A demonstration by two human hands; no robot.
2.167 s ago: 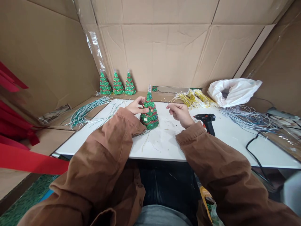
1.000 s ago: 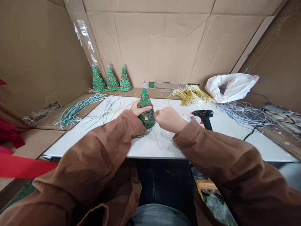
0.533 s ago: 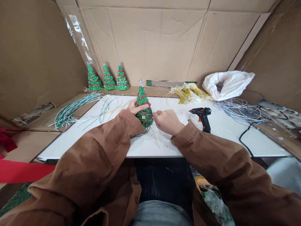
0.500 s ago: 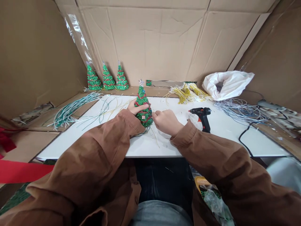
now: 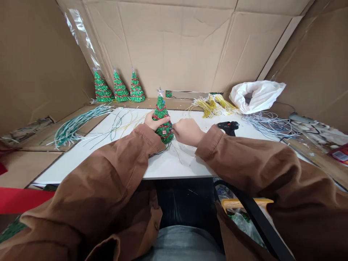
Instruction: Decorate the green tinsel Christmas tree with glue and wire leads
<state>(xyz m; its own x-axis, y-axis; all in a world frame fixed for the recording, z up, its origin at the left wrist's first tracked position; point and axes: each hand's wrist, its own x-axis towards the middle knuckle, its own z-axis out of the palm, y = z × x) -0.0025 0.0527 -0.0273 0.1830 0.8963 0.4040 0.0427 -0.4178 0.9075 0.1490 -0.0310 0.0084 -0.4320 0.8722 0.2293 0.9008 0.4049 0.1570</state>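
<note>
A small green Christmas tree (image 5: 163, 131) with red garland and a clear star on top stands upright near the middle of the white board (image 5: 152, 168). My left hand (image 5: 153, 121) is wrapped round its left side, thumb across the front. On the tree's right side, my right hand (image 5: 189, 131) is closed in a pinch against the branches; whatever lies between its fingertips is too small to make out. Thin wires (image 5: 177, 154) trail from under the tree's base onto the board. Beyond my right sleeve lies a black glue gun (image 5: 228, 127), partly covered by the sleeve.
Three similar trees (image 5: 121, 88) stand at the back left. Green-and-white wires (image 5: 78, 125) lie at left, yellow-and-white wire bundles (image 5: 210, 106) at the back. At right are a white plastic bag (image 5: 257, 99) and loose pale wires (image 5: 268, 125). Cardboard walls (image 5: 174, 43) enclose the work area.
The view has shifted slightly. My right hand has come closer to the tree's right side, and my right sleeve now covers more of the glue gun. My left hand keeps its hold.
</note>
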